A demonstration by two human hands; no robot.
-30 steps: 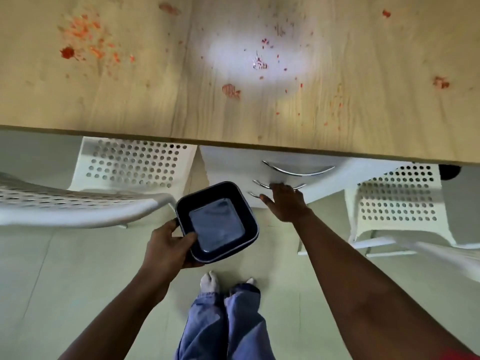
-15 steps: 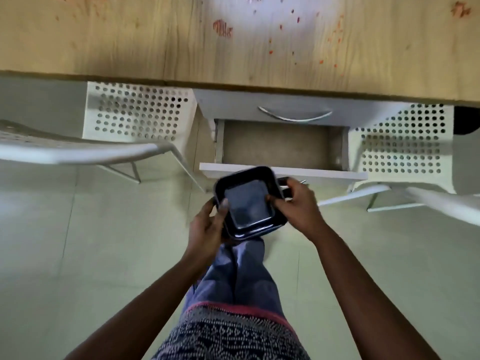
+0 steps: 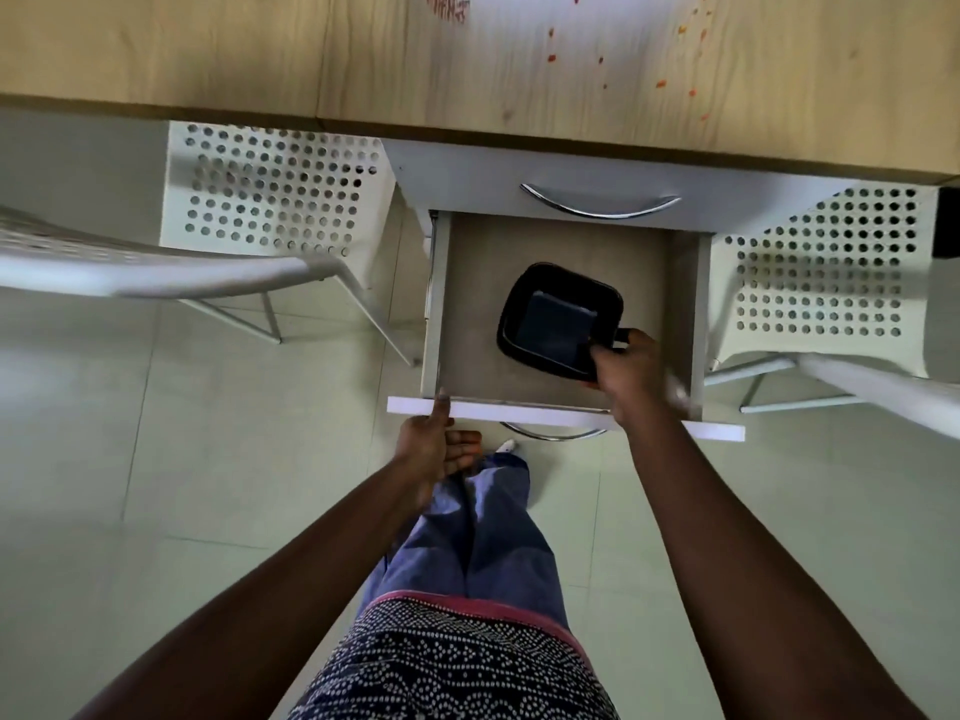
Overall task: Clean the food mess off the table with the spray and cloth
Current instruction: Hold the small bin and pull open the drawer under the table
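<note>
Pale floor tiles and white perforated chairs [image 3: 270, 200] frame the scene under a wooden bench [image 3: 208, 49], whose top carries uncleaned red and orange food specks [image 3: 602, 59] well beyond both hands. Neither spray nor cloth is in view, so the cleaning proper looks not yet begun. The right hand [image 3: 631, 368] grips the near corner of a black square dish [image 3: 558, 319], lowering it into or resting it in the open drawer [image 3: 467, 314]; which is unclear. The left hand [image 3: 434, 446], fingers relaxed, touches the drawer's front edge.

Home dining spot, wooden table [image 3: 208, 49] (food-spattered), white chairs [image 3: 280, 200], drawers [image 3: 467, 314]
</note>
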